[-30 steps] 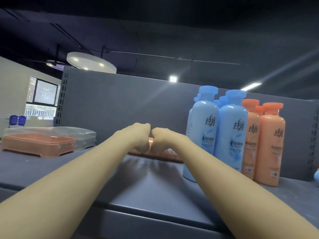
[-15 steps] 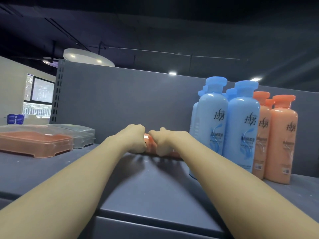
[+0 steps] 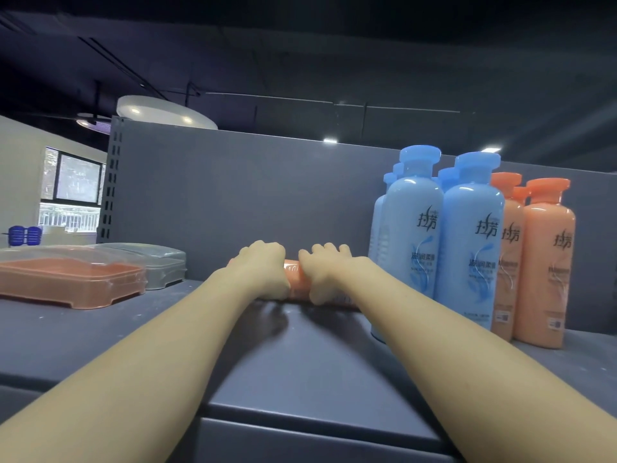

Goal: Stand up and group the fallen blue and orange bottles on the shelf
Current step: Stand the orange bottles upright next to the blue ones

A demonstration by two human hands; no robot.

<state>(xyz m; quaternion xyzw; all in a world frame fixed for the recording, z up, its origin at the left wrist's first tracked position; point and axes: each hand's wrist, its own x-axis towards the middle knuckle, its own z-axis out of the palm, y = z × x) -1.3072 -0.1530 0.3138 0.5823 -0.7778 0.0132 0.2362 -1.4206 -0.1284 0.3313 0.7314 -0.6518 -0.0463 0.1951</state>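
An orange bottle (image 3: pixel 295 282) lies on its side at the back of the grey shelf (image 3: pixel 300 362). My left hand (image 3: pixel 262 269) and my right hand (image 3: pixel 325 272) both grip it from above, fingers curled round it, so most of it is hidden. To the right stand several blue bottles (image 3: pixel 414 225) in a group, and right of them orange bottles (image 3: pixel 544 259), all upright against the back panel.
An orange lidded plastic box (image 3: pixel 66 282) and a grey one (image 3: pixel 157 262) behind it sit on the shelf at the left. The grey back panel (image 3: pixel 250 195) closes the shelf behind. The shelf's front edge (image 3: pixel 317 426) runs below my forearms.
The camera has moved, so the shelf sits differently in view. Both hands went from meeting above the fallen orange bottle to gripping it, now slightly apart with more of it showing between them.
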